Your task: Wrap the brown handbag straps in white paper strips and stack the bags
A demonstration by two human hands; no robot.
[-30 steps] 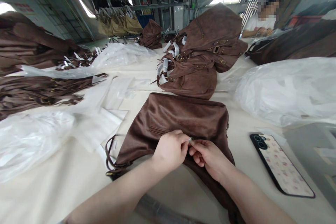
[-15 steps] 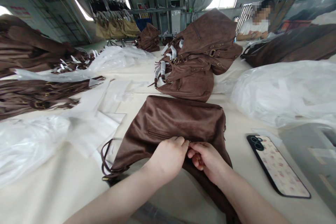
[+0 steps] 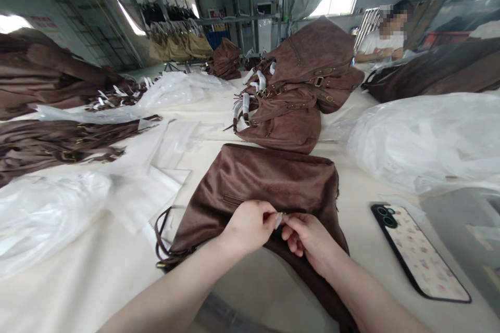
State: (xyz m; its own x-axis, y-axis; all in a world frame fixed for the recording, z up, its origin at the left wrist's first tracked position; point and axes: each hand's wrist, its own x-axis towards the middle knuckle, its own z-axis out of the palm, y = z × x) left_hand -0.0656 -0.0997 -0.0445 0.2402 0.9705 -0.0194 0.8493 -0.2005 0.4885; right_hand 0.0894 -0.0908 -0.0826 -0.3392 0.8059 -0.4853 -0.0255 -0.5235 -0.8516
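A dark brown leather-look shoulder bag (image 3: 269,171) lies flat before me, its strap curving towards me on the right. Over the bag's near edge, my left hand (image 3: 252,223) is closed in a pinch on a small whitish piece of film (image 3: 278,220). My right hand (image 3: 302,231) meets it fingertip to fingertip, thumb and forefinger pinched at a tiny brass-coloured bit (image 3: 283,214) whose kind is too small to tell. Left of my hands, a zipped pocket (image 3: 233,200) shows on the bag. Thin cords (image 3: 161,231) hang off its left end.
A phone (image 3: 424,255) in a patterned case lies at right, near a big clear plastic bag (image 3: 425,138). More brown bags (image 3: 291,119) are piled behind. Brown straps (image 3: 58,148) and crumpled plastic (image 3: 50,213) lie at left. Another person (image 3: 385,36) sits at the far right.
My left fingers have shifted slightly, and the whitish film between the fingertips now shows. The whole view has moved a little; the bag stays in place.
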